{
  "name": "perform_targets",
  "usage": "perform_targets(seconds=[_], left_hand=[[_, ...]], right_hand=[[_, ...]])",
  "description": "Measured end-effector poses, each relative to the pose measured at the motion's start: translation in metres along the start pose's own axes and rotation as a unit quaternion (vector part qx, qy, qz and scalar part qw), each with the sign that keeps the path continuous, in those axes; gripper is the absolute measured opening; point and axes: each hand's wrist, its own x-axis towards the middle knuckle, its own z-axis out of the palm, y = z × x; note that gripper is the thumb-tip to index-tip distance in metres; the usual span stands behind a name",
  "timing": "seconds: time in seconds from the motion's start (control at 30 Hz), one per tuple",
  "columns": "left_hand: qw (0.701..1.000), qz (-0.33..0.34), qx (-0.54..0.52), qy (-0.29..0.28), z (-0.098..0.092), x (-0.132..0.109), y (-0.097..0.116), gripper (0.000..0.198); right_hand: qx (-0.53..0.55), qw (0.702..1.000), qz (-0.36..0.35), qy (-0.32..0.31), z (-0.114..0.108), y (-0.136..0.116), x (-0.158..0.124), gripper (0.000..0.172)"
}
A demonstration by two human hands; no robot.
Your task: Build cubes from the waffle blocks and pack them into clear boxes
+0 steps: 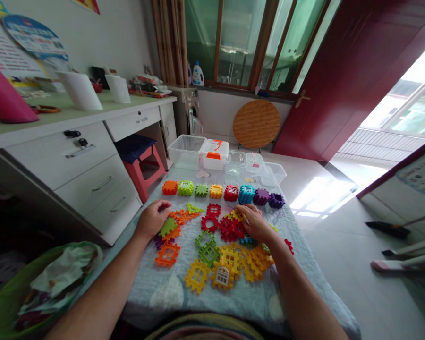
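Observation:
My left hand [154,219] rests at the left of the pile, fingers loosely bent and apart, beside a green interlocking tile [168,227] that lies on orange tiles [167,255]. On the right, my right hand [254,221] has its fingers closed at a yellow interlocking tile [236,215]; its grip is partly hidden. Just under it lie red tiles [231,229]. Nearer me are green tiles [208,252] and many yellow tiles [257,262], one with a white window insert [222,276]. Beyond my hands, a row of colour-sorted stacks runs from an orange stack [170,188] to a dark purple stack [276,200].
Clear plastic boxes [187,160] and a lidded box with an orange latch [214,163] stand at the table's far end. A red stool [147,170] and white drawers [88,189] are on the left. A green basket [0,302] sits low at left.

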Motion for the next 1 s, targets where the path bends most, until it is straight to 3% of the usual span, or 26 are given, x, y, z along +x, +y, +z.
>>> perform_targets(seconds=[0.13, 0.37, 0.7, 0.8, 0.9, 1.0], left_hand=[[1.000, 0.001, 0.008, 0.000, -0.001, -0.001, 0.002, 0.028], [1.000, -0.008, 0.012, -0.007, 0.001, 0.001, -0.001, 0.030], [1.000, -0.012, 0.005, -0.002, 0.002, 0.000, 0.003, 0.031], [0.999, -0.014, -0.010, 0.033, -0.004, 0.000, 0.010, 0.034], [0.994, 0.057, 0.008, 0.096, -0.015, -0.010, 0.033, 0.034], [0.982, 0.181, 0.031, 0.047, -0.022, -0.036, 0.068, 0.029]], right_hand=[[0.014, 1.000, -0.015, 0.020, -0.004, -0.001, 0.001, 0.054], [0.048, 0.989, 0.018, 0.136, -0.008, 0.009, -0.005, 0.037], [0.060, 0.988, -0.018, 0.138, 0.001, -0.004, -0.006, 0.042], [0.055, 0.989, -0.016, 0.133, -0.003, 0.000, -0.010, 0.036], [0.050, 0.990, -0.013, 0.129, -0.017, -0.002, -0.020, 0.032], [0.042, 0.995, -0.030, 0.090, -0.033, -0.015, -0.040, 0.035]])
